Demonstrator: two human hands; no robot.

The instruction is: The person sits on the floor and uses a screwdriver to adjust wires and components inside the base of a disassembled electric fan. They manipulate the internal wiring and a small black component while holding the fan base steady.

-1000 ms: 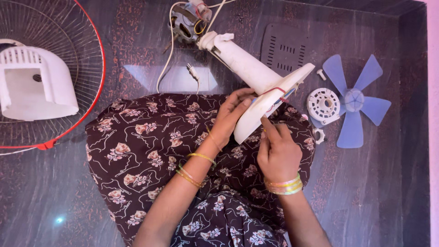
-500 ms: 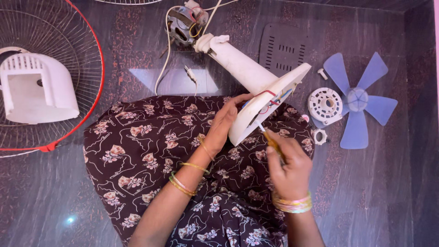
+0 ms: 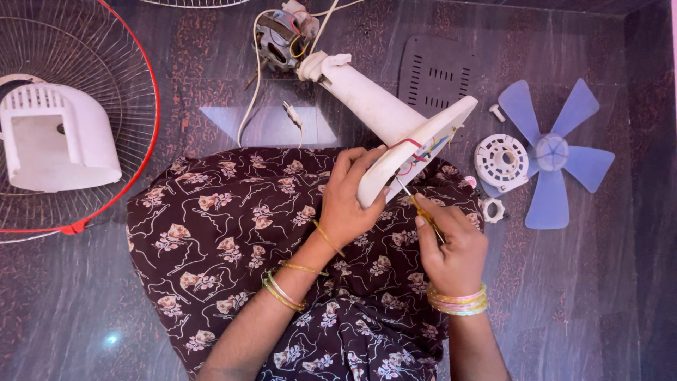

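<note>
Seated on the dark stone floor (image 3: 599,296), a person's left hand (image 3: 349,201) grips the white plastic fan base (image 3: 412,144) angled up-right across the lap, while the right hand (image 3: 451,243), just below, clasps a yellow-handled screwdriver (image 3: 416,204) pointing up-left into its wiring.

right: fan blade (image 3: 549,159), hub cap (image 3: 501,161) | left: grille (image 3: 77,120), motor cover (image 3: 56,137)

Blue fan blade (image 3: 550,156), wire guard (image 3: 84,113), grey vented panel (image 3: 434,74).
</note>
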